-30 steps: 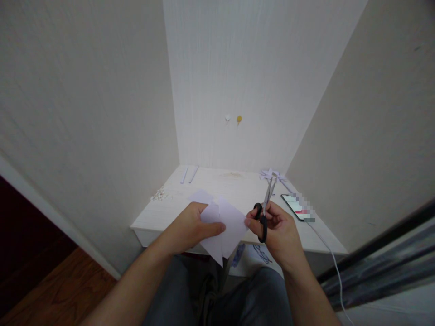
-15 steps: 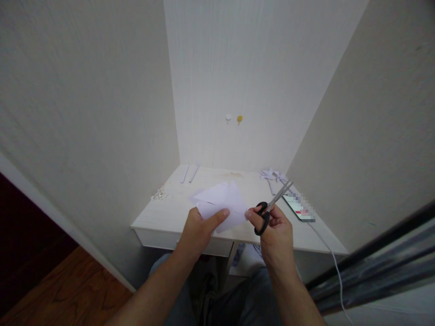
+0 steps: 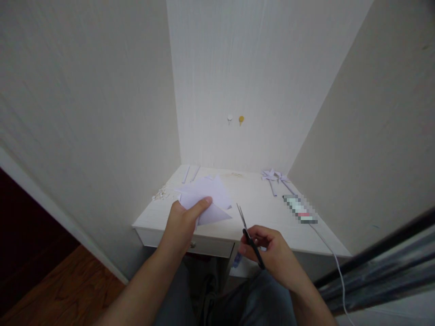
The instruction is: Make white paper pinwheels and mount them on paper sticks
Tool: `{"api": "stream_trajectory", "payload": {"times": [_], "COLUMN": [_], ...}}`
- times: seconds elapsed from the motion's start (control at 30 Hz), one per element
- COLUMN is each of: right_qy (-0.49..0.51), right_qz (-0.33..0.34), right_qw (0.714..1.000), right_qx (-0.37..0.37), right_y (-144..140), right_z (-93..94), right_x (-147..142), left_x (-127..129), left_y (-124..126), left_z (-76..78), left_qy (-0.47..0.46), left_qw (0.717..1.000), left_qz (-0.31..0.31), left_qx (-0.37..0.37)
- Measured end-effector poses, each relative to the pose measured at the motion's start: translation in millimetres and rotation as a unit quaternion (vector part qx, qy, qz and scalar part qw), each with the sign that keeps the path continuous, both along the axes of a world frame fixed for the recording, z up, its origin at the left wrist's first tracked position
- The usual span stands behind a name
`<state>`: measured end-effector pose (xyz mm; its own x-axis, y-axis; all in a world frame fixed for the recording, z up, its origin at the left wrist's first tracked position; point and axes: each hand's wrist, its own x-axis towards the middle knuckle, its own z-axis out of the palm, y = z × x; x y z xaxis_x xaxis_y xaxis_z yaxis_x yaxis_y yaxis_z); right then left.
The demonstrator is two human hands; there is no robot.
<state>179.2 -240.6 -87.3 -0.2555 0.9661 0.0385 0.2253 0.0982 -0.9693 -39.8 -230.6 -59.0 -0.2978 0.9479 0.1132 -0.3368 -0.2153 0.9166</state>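
Observation:
My left hand [image 3: 190,215] grips a pale lilac sheet of paper [image 3: 212,214], cut into flaps, with its thumb pressed on top near the middle. The sheet is held above the desk, its flaps pointing several ways. My right hand [image 3: 267,246] holds a pair of scissors [image 3: 250,242] with black handles, at the desk's front edge. Their narrow metal blades point up and toward the paper but stand apart from it. Whether the blades are slightly parted is hard to make out.
The white desk [image 3: 258,213] is walled on three sides. Two paper pinwheels [image 3: 270,175] lie at the back right, near a phone [image 3: 299,209] with a white cable [image 3: 335,258]. Two paper sticks [image 3: 186,174] lie back left, beside small pale bits [image 3: 160,194].
My right hand has let go of the paper's edge and drawn down with the scissors, whose blades have swung from pointing right to pointing up-left. My left hand has shifted left with the paper.

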Motion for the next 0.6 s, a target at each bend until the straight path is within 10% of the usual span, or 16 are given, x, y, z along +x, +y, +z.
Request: {"api": "stream_trajectory", "payload": {"times": [0.6], "right_qy": [-0.017], "right_qz": [0.011], "right_qw": [1.000], "right_qx": [-0.016], "right_y": [-5.6], "right_z": [3.4], "right_x": [-4.8], "left_x": [-0.8], "left_y": [-2.5], "left_z": [6.8], "left_qy": [-0.026], "left_qw": [1.000], "left_qz": [-0.011], "left_qx": [0.002]}}
